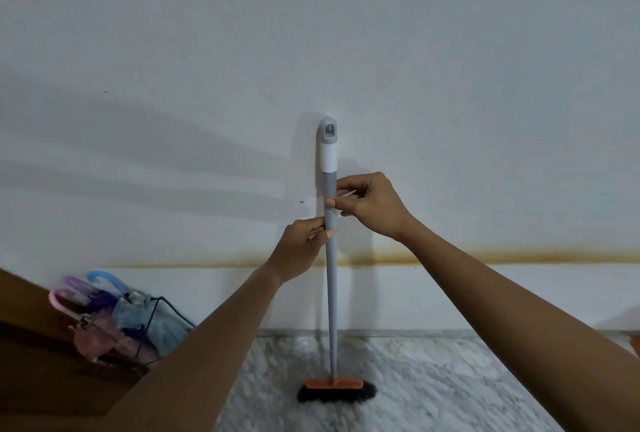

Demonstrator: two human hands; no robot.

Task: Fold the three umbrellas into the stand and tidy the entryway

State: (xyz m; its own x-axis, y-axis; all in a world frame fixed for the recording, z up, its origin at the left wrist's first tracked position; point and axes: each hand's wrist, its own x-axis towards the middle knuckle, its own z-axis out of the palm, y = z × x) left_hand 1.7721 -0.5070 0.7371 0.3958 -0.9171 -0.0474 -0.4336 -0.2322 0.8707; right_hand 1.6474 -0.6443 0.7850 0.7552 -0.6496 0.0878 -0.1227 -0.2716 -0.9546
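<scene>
Umbrellas [104,307], three by their pink, purple and blue hooked handles, already sit folded in the wire stand [157,300] at far left, while left hand [301,248] and right hand [370,206] each pinch fingers and thumb on a broom [331,293] standing upright against the wall [450,85], so seemingly only tidying remains.

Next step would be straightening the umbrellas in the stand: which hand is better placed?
Probably the left. The umbrellas sit low on that side, and the left hand pinches the broom handle lower than the right hand, which would have to cross over.
</scene>
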